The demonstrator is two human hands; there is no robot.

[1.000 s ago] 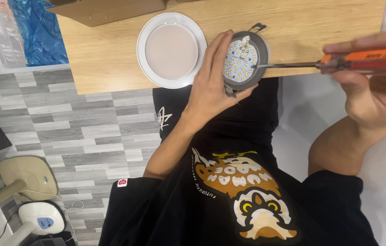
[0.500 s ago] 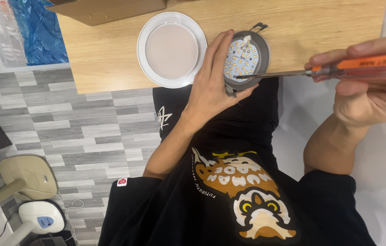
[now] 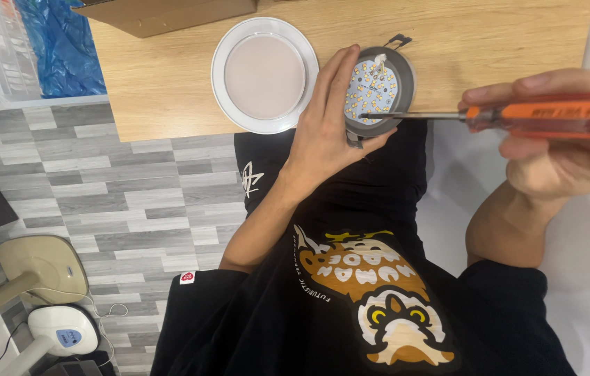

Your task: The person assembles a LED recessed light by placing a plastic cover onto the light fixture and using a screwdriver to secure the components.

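Compared with half a second ago, the screwdriver (image 3: 517,117) lies more level and its metal tip now sits over the white board of small yellow dots inside the round grey lamp (image 3: 378,87). The left hand (image 3: 330,129) wraps around the lamp's near side at the worktop (image 3: 170,83) edge. The right hand (image 3: 559,150) grips the orange translucent handle, which is cut off at the frame's right. Just beside the lamp lies a smooth white round cover (image 3: 265,74). The exact screw under the tip is hard to make out.
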